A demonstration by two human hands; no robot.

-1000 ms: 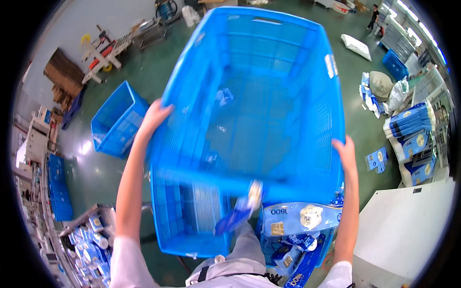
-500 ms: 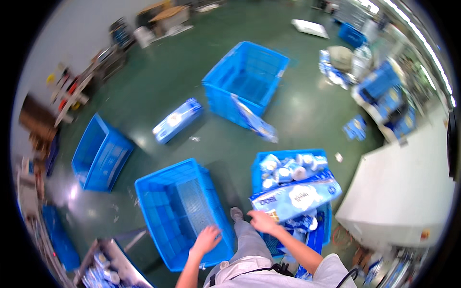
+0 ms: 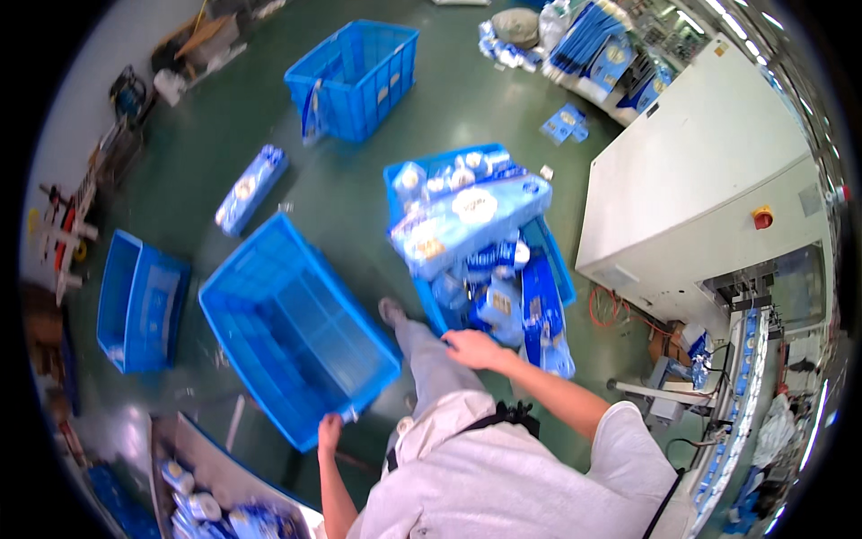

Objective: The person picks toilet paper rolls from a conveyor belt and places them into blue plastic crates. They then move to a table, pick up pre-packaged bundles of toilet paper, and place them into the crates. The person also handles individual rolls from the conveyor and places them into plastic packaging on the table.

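Note:
An empty blue plastic crate [image 3: 296, 323] stands on the green floor in front of me. My left hand [image 3: 329, 432] grips its near corner rim. My right hand [image 3: 473, 348] hangs free with fingers apart, just in front of a second blue crate [image 3: 539, 247] that is heaped with blue and white wrapped packs. A long multi-roll pack [image 3: 469, 220] lies across the top of that heap.
Another blue crate [image 3: 355, 76] stands far off on the floor, a loose pack [image 3: 251, 189] lies near it, and a smaller crate [image 3: 139, 301] sits at the left. A white machine cabinet [image 3: 700, 180] stands at the right. A tray with packs [image 3: 211, 503] is at lower left.
A second ago I held a crate up with both hands. It now lies far off on the floor, and my left hand has taken hold of the near crate's rim.

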